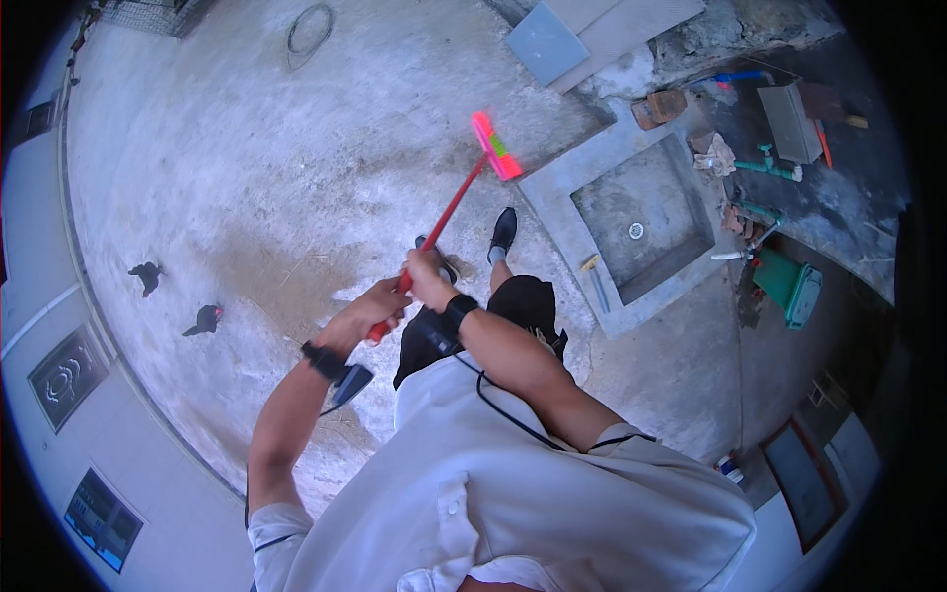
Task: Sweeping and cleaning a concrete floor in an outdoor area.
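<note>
A red-handled tool with a bright pink crosspiece head, yellow-green at its middle, points away from me, slightly to the right. Its exact kind is unclear. My left hand is closed round the handle near its butt end. Just above it on the same handle, my right hand grips with wrapped fingers. The head appears over the concrete floor, close to the corner of a low basin; whether it touches the floor I cannot tell. Below the tool are my dark shoes.
On the right is the low concrete basin with a drain; a small brush lies on its rim. Beyond stand bricks, green pipes and a green bin. Two dark chickens are at left. A wire coil lies farther off.
</note>
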Demonstrator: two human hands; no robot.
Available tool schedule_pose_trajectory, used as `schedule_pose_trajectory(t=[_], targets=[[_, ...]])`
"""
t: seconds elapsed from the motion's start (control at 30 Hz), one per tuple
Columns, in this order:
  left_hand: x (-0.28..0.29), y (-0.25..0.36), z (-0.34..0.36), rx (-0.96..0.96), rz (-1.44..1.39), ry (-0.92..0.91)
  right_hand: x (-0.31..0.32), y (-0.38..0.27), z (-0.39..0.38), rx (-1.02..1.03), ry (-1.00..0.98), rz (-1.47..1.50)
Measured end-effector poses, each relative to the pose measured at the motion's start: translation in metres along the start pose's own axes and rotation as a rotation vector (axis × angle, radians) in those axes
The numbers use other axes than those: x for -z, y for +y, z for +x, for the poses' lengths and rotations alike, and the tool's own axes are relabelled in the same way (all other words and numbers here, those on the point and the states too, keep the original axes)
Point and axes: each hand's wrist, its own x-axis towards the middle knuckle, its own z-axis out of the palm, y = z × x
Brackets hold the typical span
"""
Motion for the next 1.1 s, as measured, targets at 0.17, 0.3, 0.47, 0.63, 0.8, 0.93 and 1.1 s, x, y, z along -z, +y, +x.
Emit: schedule_pose_trajectory(t=[0.17,0.3,0.47,0.63,0.8,0.93,1.1], targets=[[-0.012,-0.02,-0.058,-0.052,-0.26,0.012,-0.023,0.011,-0.046,-0.066,-0.006,-0.001],[-0.014,-0.014,-0.038,-0.042,-0.382,-0.086,0.006,0.018,-0.008,0.029,-0.006,-0.278],[0.003,-0.024,-0.01,0.019,-0.373,-0.078,0.0,0.026,0.003,-0.127,-0.121,0.039],[0.017,-0.033,-0.058,0.034,-0.39,0.147,-0.044,0.035,-0.021,-0.278,-0.327,-0.136],[-0.044,-0.051,-0.08,-0.119,-0.828,0.177,-0.022,0.016,-0.077,-0.203,-0.363,-0.257],[-0.026,-0.083,-0.08,-0.125,-0.917,0.015,-0.013,0.042,-0.082,-0.1,-0.176,-0.1],[0.017,-0.104,-0.043,-0.052,-1.172,-0.303,-0.01,0.065,-0.039,-0.093,0.083,-0.01]])
